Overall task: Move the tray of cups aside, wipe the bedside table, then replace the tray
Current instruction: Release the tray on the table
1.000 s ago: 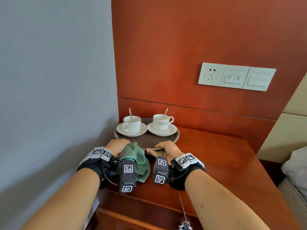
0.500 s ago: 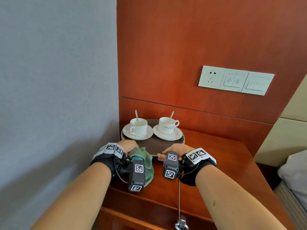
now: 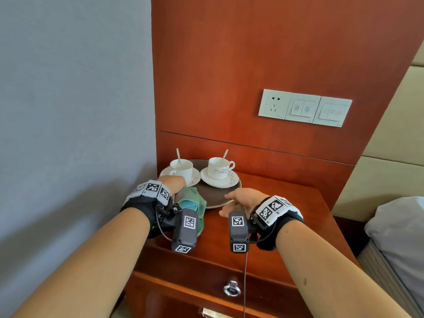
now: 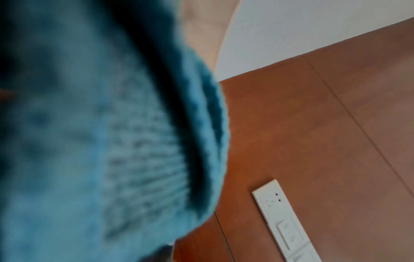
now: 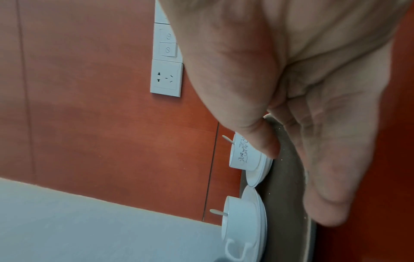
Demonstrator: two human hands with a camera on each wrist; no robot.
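Note:
A dark oval tray (image 3: 213, 196) sits in the back left corner of the red-brown bedside table (image 3: 263, 216). It carries two white cups (image 3: 182, 168) (image 3: 218, 168) on saucers, each with a spoon. My left hand (image 3: 175, 182) is at the tray's left near edge and grips a teal cloth (image 3: 190, 203); the cloth (image 4: 100, 141) fills the left wrist view, hiding the fingers. My right hand (image 3: 223, 204) is at the tray's right front rim. In the right wrist view its thumb lies on top of the tray (image 5: 284, 203) and its fingers (image 5: 325, 186) run along the underside.
A grey wall (image 3: 68, 111) closes off the left and a wooden panel with a socket and switch plate (image 3: 305, 107) the back. A bed with grey bedding (image 3: 399, 237) stands at the right. Below the tabletop is a drawer with a ring pull (image 3: 232, 289).
Both hands and the tray have gone further back toward the wooden panel. The right hand's fingers now look straighter at the rim.

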